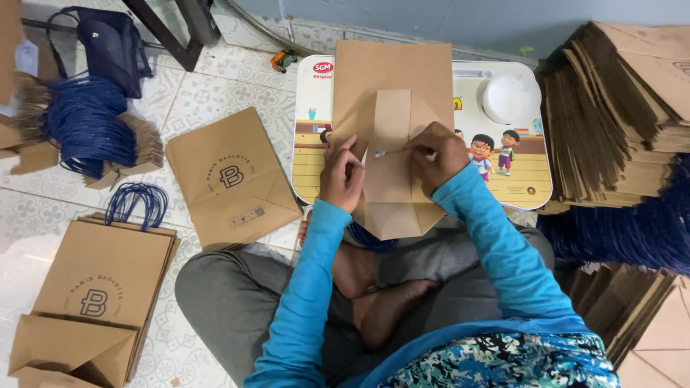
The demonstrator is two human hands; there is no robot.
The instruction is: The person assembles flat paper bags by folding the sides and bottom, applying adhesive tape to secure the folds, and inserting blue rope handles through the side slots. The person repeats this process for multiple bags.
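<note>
At frame centre we pin the flat kraft paper bag on the lap tray with our left hand, fingers curled against its folded bottom. Our right hand pinches a thin glue stick closed-fingered, its tip on the fold.

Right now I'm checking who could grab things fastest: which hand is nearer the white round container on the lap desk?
Right. The right hand rests on the folded paper bag, just left of and below the container. The left hand presses the bag's far side, farther away.
</note>
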